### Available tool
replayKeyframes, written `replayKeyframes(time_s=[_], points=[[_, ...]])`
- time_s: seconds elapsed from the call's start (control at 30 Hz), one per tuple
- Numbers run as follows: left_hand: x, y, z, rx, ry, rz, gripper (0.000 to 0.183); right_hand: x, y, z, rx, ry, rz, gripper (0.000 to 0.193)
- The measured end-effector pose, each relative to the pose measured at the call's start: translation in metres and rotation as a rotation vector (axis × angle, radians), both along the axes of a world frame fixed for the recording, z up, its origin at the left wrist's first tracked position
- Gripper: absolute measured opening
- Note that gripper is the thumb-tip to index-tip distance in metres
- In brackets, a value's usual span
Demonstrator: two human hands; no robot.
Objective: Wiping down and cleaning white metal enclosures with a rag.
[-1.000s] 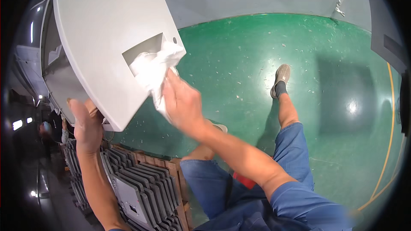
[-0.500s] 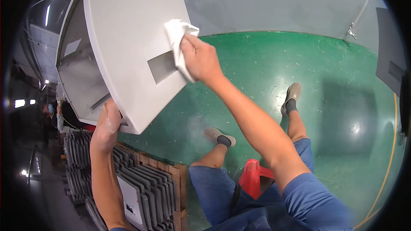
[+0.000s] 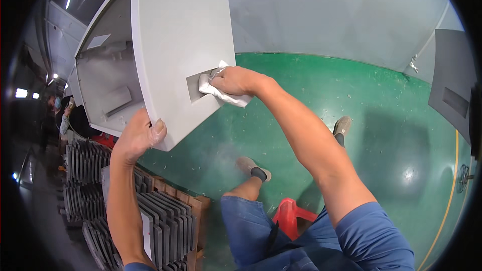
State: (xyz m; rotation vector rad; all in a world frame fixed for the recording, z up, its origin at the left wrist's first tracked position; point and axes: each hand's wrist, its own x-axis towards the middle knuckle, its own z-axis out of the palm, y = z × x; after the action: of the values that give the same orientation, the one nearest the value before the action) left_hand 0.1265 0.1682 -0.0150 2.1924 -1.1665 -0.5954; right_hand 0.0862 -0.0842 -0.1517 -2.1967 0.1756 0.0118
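Note:
A light grey sheet-metal housing [image 3: 183,30] with an open front hangs or stands at the upper left; what supports it is out of sight. My left hand [image 3: 136,138] grips its lower front edge, thumb on the outer face and fingers hidden inside. In my right hand [image 3: 235,80] is a bunched white cloth [image 3: 236,99], pressed into the rectangular cutout [image 3: 196,90] in the housing's side. Part of the cloth hangs out below my fingers.
Grey slatted panels [image 3: 165,221] stand in rows on a wooden pallet [image 3: 201,206] at lower left. Beneath me is a red stool [image 3: 287,219] on a green floor [image 3: 311,85]. Another grey panel [image 3: 454,85] hangs at far right. A masked person [image 3: 75,115] sits at far left.
The cloth in my right hand has gone from the face beside the cutout into it. My left thumb now lies over the housing's edge. The view has shifted slightly.

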Motion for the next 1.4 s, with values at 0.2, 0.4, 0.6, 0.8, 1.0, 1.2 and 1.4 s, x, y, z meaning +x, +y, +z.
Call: replayKeyframes(time_s=[0.2,0.4,0.6,0.8,1.0,1.2,1.4], points=[[0.025,0.019,-0.003,-0.057,-0.076,0.091,0.071,-0.029,-0.003,-0.020,1.105,-0.007,0.029,0.036],[0.069,0.017,-0.034,-0.240,-0.043,0.195,0.054,-0.211,0.042,-0.177,2.058,-0.133,0.022,0.054],[0.166,-0.015,-0.074,-0.263,-0.046,0.263,0.068,-0.318,0.086,-0.219,1.991,-0.101,-0.320,0.074],[0.268,0.006,-0.075,-0.259,-0.039,0.345,0.076,-0.330,0.046,-0.167,1.529,-0.144,-0.400,0.054],[0.203,-0.061,-0.077,-0.231,-0.908,0.610,0.069,-0.396,0.014,-0.171,1.519,-0.217,-0.781,0.043],[-0.090,-0.264,-0.041,-0.571,-1.104,-0.393,0.039,-0.448,-0.001,-0.192,1.943,-0.336,-0.836,0.054],[-0.280,-0.392,-0.002,-0.829,-1.131,-1.027,0.038,-0.458,-0.010,-0.163,1.907,-0.620,-0.917,0.064]])
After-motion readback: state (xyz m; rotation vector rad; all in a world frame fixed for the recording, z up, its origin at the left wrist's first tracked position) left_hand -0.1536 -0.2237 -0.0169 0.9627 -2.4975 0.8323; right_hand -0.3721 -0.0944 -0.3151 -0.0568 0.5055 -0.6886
